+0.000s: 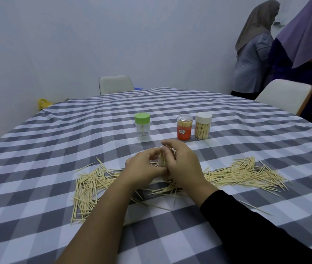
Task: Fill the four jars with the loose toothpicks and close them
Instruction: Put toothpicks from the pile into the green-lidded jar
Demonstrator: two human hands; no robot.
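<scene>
Toothpick bundle [163, 159] held roughly upright between left hand [145, 166] and right hand [182, 164], both curled round it at near centre, over the loose toothpicks [246, 173]; any jar beneath is hidden; green-lidded jar [142, 126] just beyond.

Cloth, clear plastic and pale wood on my table view.
I see a matt woven tablecloth [56, 141] in grey and white checks, creased in soft ridges. The loose toothpicks [243, 174] look like pale, dry, unvarnished wood. The green-lidded jar [142, 128] has a clear, glossy plastic body and a smooth matt lid; the orange jar [184, 129] is shiny clear plastic with a glossy orange wrap; the white-lidded jar [203, 125] is clear plastic under a smooth matt cap. My right sleeve [256, 229] is matt black cloth. The chair backs [284, 96] look smooth and matt white.
</scene>
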